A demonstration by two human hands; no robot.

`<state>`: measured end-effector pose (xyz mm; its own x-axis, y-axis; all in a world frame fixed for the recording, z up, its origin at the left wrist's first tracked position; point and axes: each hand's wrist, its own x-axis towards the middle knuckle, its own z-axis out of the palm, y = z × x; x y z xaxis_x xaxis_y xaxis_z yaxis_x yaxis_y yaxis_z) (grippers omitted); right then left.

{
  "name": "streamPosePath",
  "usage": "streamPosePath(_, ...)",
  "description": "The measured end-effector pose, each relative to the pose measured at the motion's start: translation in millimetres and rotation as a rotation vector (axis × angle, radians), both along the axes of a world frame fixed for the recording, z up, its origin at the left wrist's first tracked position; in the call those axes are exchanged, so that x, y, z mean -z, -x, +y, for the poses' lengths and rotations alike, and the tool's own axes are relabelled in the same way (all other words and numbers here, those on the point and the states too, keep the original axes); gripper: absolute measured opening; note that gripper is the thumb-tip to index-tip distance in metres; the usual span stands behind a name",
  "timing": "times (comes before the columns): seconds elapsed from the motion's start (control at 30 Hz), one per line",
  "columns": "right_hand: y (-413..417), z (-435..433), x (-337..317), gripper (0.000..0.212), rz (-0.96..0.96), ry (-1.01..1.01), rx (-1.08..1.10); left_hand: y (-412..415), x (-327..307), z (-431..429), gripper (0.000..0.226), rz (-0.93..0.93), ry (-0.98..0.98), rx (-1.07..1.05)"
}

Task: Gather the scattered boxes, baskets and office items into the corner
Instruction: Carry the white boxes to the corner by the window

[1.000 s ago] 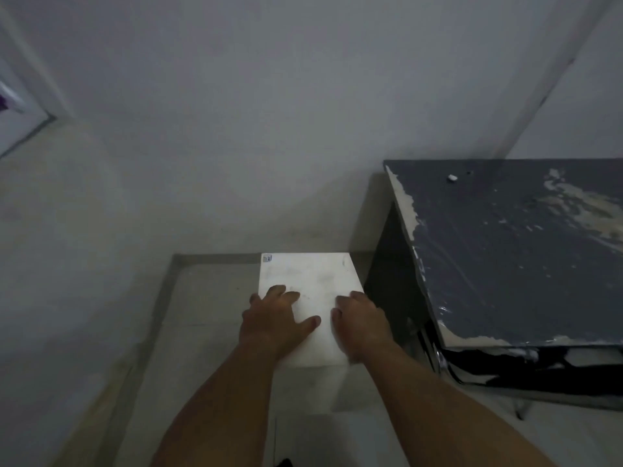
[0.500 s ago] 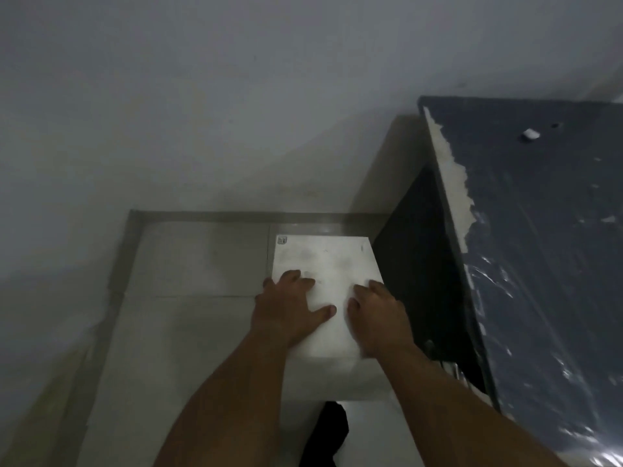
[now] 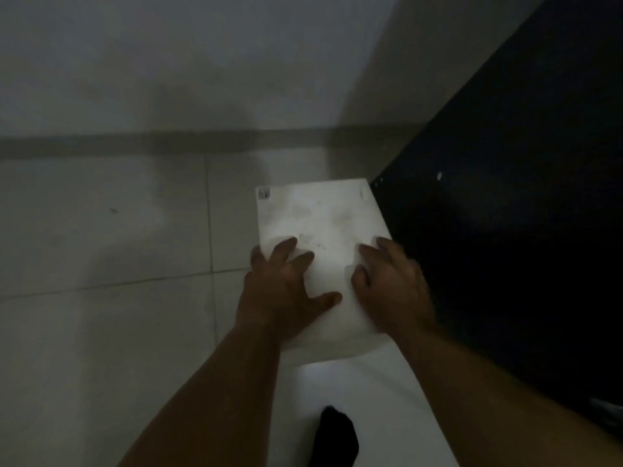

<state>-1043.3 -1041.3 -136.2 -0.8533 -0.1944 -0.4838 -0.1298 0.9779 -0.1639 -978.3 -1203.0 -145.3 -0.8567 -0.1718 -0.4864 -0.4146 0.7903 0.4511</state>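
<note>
both palms lie flat with fingers spread, left hand [image 3: 286, 291] and right hand [image 3: 391, 288] pressing on top of the white box [image 3: 320, 217]. the box sits on the tiled floor [image 3: 101, 247], just beside the dark cabinet [image 3: 505, 214], near the wall [image 3: 168, 62].

Dim room: pale tiled floor [image 3: 101, 264], grey wall [image 3: 168, 62], dark cabinet [image 3: 522, 197] at right.
</note>
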Motion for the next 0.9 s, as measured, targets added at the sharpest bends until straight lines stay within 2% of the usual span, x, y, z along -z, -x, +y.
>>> streamPosePath(0.27,-4.4,42.6,81.0,0.051,0.008,0.017,-0.028,4.2,79.8,23.0,0.096,-0.066,-0.087,0.032)
streamPosePath(0.43,-10.3,41.0,102.4,0.052,-0.074,0.154,0.023,0.9,103.9,17.2,0.094,-0.073,-0.052,0.055)
streamPosePath(0.57,-9.6,39.9,113.9,0.056,-0.15,0.155,-0.012,-0.7,113.2,11.6,0.09,-0.109,-0.031,0.108)
streamPosePath(0.73,-11.9,34.8,125.8,0.057,-0.322,0.108,-0.037,-3.4,117.4,7.3,0.094,-0.3,-0.048,0.196)
streamPosePath(0.9,-10.6,26.0,103.4,0.054,-0.384,0.023,-0.071,-8.4,90.7,4.1,0.089,-0.328,-0.052,0.195)
